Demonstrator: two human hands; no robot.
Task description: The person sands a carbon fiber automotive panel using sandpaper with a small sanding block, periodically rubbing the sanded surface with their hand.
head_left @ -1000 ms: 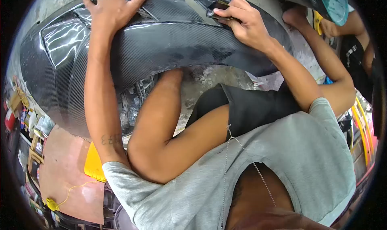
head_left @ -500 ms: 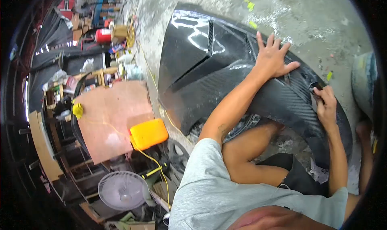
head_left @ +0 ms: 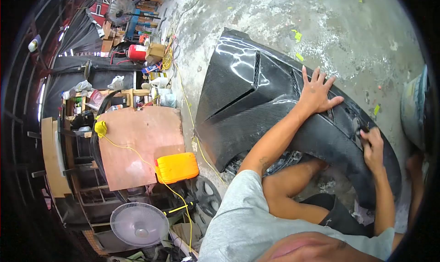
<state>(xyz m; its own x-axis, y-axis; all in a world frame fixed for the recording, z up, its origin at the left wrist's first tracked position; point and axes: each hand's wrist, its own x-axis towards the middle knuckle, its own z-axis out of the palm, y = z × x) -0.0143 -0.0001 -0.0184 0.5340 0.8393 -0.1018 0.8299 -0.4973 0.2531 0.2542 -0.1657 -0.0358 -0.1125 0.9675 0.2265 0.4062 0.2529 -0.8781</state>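
Observation:
A glossy black carbon-fibre car fender (head_left: 266, 106) with slotted vents and a curved wheel arch lies over the concrete floor, in front of my body. My left hand (head_left: 316, 94) presses flat on its upper part with the fingers spread and the thumb out to the right. Farther right, by an opening near the fender's narrow end, my right hand (head_left: 373, 147) is closed, thumb and fingers pinched round a small dark thing that I cannot make out. My bent leg (head_left: 293, 188) shows below the wheel arch.
To the left are a pinkish board (head_left: 137, 142), an orange case (head_left: 178, 168) and a white fan (head_left: 140, 225). A yellow cord (head_left: 183, 92) runs along the floor. A large round container (head_left: 415, 110) stands at right, near a bare limb (head_left: 415, 179).
The view has shifted, so the fender and surroundings sit lower and farther right. My left hand stays spread on the fender. My right hand's fingers have shifted slightly around the dark thing.

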